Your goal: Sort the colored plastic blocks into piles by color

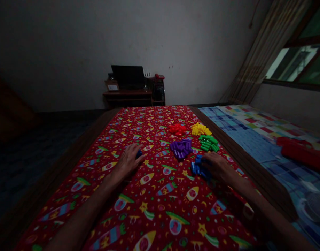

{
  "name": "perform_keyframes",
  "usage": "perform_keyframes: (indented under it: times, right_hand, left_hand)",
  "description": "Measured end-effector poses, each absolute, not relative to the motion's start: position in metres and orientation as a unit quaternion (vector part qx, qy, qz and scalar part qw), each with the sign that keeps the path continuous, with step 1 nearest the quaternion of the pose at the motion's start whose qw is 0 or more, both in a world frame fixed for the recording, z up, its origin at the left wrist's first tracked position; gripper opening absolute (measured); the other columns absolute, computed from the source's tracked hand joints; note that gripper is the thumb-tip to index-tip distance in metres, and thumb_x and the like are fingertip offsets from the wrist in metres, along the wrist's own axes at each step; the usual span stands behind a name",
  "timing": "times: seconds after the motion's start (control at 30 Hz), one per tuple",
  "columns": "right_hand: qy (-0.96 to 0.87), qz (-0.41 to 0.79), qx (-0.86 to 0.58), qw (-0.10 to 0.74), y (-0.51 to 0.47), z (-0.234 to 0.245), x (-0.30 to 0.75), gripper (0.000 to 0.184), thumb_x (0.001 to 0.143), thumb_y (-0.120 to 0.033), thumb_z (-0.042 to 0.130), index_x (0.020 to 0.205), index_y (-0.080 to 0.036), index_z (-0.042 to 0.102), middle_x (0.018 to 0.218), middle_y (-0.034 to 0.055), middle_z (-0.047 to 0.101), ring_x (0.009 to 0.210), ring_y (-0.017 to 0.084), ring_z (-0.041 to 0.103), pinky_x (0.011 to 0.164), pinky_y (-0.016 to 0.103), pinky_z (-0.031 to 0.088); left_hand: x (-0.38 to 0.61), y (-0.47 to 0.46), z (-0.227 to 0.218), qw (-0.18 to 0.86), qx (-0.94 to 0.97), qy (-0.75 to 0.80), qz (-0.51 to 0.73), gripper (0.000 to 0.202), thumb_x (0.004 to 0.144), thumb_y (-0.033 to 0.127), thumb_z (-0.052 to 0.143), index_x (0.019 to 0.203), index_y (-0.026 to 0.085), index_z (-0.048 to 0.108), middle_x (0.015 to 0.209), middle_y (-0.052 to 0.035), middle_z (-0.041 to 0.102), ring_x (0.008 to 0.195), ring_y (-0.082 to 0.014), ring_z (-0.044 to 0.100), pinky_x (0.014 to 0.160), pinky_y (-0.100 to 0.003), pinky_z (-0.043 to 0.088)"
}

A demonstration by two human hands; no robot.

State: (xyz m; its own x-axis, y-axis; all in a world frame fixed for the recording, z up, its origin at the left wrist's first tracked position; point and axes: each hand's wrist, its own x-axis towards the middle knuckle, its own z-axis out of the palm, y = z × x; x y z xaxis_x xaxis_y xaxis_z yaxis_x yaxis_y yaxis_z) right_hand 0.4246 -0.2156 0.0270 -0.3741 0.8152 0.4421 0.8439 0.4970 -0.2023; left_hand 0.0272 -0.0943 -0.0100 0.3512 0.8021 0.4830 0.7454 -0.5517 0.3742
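Note:
My left hand (128, 157) rests low over the red patterned cloth (160, 205), fingers curled around a small blue piece (139, 153) that shows between thumb and fingers. Over to the right, my right hand (214, 164) reaches down onto a pile of blue pieces (196, 168) and covers part of it. Its fingertips are hidden, so their grip does not show. Close by lie a purple pile (181, 149), a green pile (209, 143), a yellow pile (201, 129) and a red pile (177, 129) of similar small glossy plastic pieces.
The cloth covers a long table with brown edges (264, 181). To the right is a bed with a checked blue sheet (254, 146) and a red item (303, 153). A desk (128, 93) with a dark monitor (128, 76) stands against the far wall.

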Motion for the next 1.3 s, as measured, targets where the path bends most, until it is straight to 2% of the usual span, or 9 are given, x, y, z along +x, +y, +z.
perform_keyframes:
  times: [0.23,0.33,0.43,0.53,0.7,0.8,0.97,1.13,1.3]
  right_hand:
    - [-0.822,-0.043,-0.464,0.327,-0.219,0.041,0.398,0.018,0.095,-0.022,0.048,0.097,-0.02,0.066,0.095,0.0094,0.071,0.087,0.021,0.066,0.076,0.035,0.055]
    - [-0.853,-0.034,-0.404,0.329,-0.222,0.037,0.37,0.023,0.095,-0.02,0.05,0.113,-0.021,0.064,0.107,0.0104,0.071,0.097,0.021,0.066,0.082,0.036,0.056]
    - [-0.892,-0.027,-0.346,0.289,-0.229,0.03,0.337,0.043,0.093,-0.021,0.055,0.135,-0.019,0.05,0.126,0.0132,0.064,0.113,0.022,0.061,0.091,0.038,0.054]
    - [-0.913,-0.022,-0.306,0.268,-0.234,0.025,0.319,0.04,0.094,-0.016,0.05,0.133,-0.017,0.05,0.121,0.0119,0.066,0.108,0.02,0.062,0.09,0.036,0.054]
    - [-0.868,-0.078,-0.363,0.329,-0.227,0.03,0.352,0.026,0.096,-0.018,0.048,0.118,-0.02,0.061,0.103,0.0092,0.072,0.095,0.02,0.066,0.082,0.035,0.056]
    - [-0.816,-0.123,-0.449,0.342,-0.221,0.028,0.391,0.023,0.094,-0.02,0.05,0.111,-0.022,0.066,0.104,0.0087,0.073,0.097,0.022,0.066,0.084,0.039,0.057]
    - [-0.782,-0.166,-0.511,0.314,-0.22,0.012,0.429,0.022,0.094,-0.026,0.051,0.102,-0.02,0.07,0.1,0.0109,0.073,0.091,0.025,0.068,0.078,0.043,0.058]
    - [-0.783,-0.146,-0.502,0.337,-0.225,0.016,0.427,0.025,0.095,-0.031,0.05,0.103,-0.018,0.07,0.102,0.0111,0.074,0.094,0.025,0.068,0.083,0.044,0.057]
    - [-0.736,-0.125,-0.548,0.376,-0.208,0.046,0.446,0.029,0.095,-0.036,0.048,0.096,-0.02,0.073,0.1,0.01,0.075,0.096,0.025,0.068,0.088,0.044,0.054]
  left_hand:
    - [0.036,-0.106,-0.001,0.194,0.761,0.525,0.327,0.044,0.076,0.046,0.061,0.11,0.018,0.066,0.113,-0.0129,0.069,0.108,-0.0309,0.063,0.098,-0.047,0.047]
    - [0.068,-0.13,0.014,0.38,0.691,0.51,0.344,0.059,0.068,0.047,0.07,0.119,0.018,0.061,0.106,-0.011,0.072,0.099,-0.0291,0.068,0.09,-0.044,0.052]
    - [0.103,-0.163,0.017,0.589,0.639,0.393,0.301,0.071,0.069,0.044,0.073,0.131,0.017,0.051,0.105,-0.0098,0.072,0.097,-0.0257,0.068,0.085,-0.04,0.054]
    - [0.123,-0.188,0.013,0.659,0.613,0.342,0.269,0.079,0.067,0.038,0.077,0.137,0.019,0.046,0.106,-0.0088,0.072,0.095,-0.024,0.068,0.082,-0.037,0.055]
    - [0.114,-0.184,0.011,0.609,0.626,0.368,0.319,0.061,0.078,0.048,0.069,0.129,0.02,0.054,0.118,-0.0123,0.068,0.105,-0.0257,0.066,0.088,-0.039,0.055]
    - [0.102,-0.169,0.014,0.541,0.641,0.413,0.357,0.052,0.082,0.055,0.06,0.117,0.018,0.063,0.114,-0.0122,0.069,0.097,-0.0254,0.069,0.084,-0.04,0.057]
    - [0.091,-0.157,0.017,0.471,0.654,0.452,0.384,0.044,0.081,0.051,0.057,0.108,0.017,0.067,0.105,-0.0101,0.071,0.09,-0.0243,0.071,0.079,-0.039,0.058]
    - [0.083,-0.144,0.008,0.421,0.667,0.477,0.388,0.046,0.078,0.054,0.055,0.102,0.017,0.068,0.098,-0.0091,0.073,0.088,-0.0239,0.07,0.08,-0.038,0.058]
    - [0.051,-0.118,0.013,0.337,0.669,0.524,0.406,0.047,0.077,0.052,0.053,0.104,0.016,0.068,0.105,-0.0104,0.073,0.089,-0.0254,0.07,0.079,-0.038,0.058]
